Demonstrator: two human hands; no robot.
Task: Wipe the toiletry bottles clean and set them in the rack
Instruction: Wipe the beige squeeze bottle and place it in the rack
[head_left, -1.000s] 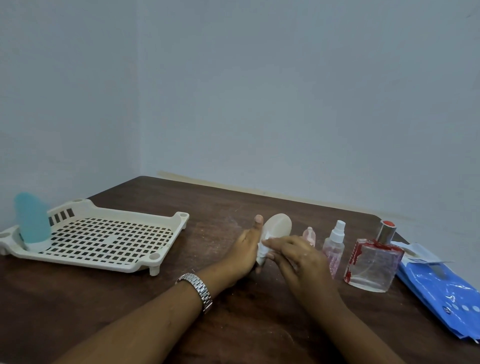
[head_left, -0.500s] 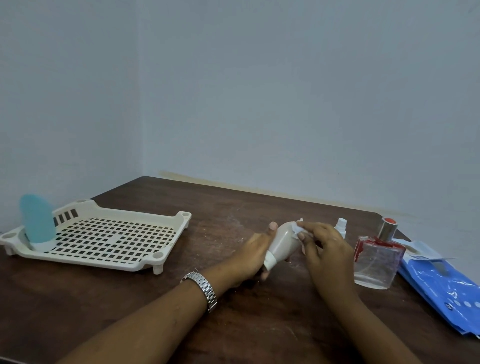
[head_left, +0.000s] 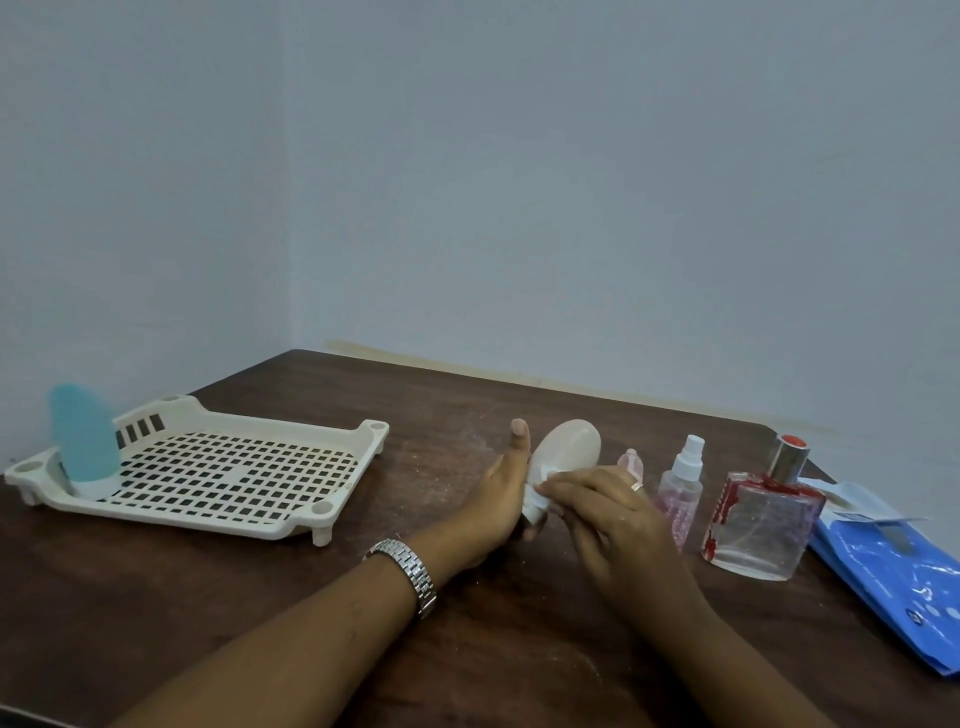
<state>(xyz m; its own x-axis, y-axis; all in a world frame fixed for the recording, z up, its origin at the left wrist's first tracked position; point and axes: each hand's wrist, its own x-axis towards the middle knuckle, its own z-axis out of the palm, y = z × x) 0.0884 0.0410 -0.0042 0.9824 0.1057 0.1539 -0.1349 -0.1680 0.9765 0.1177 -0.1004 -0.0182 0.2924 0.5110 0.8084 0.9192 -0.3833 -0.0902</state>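
A white tube bottle (head_left: 563, 457) stands on its cap at the table's middle, tilted a little. My left hand (head_left: 496, 501) holds it from the left with the thumb raised. My right hand (head_left: 605, 512) pinches a small white wipe (head_left: 545, 475) against the bottle's lower part. The cream slotted rack (head_left: 218, 470) lies at the left with a blue tube bottle (head_left: 83, 441) standing in its left end. To the right stand a tiny pink bottle (head_left: 631, 462), a clear pink spray bottle (head_left: 680, 491) and a square glass perfume bottle (head_left: 761, 512).
A blue wipes pack (head_left: 893, 571) lies at the table's right edge, with white paper (head_left: 852, 499) on its far end. The dark wooden table (head_left: 260, 587) meets grey walls at the back and left. A metal watch (head_left: 408, 569) is on my left wrist.
My right hand slid the wipe from the bottle's top down to its lower part, uncovering the small bottles behind. The white bottle stands more upright than half a second ago.
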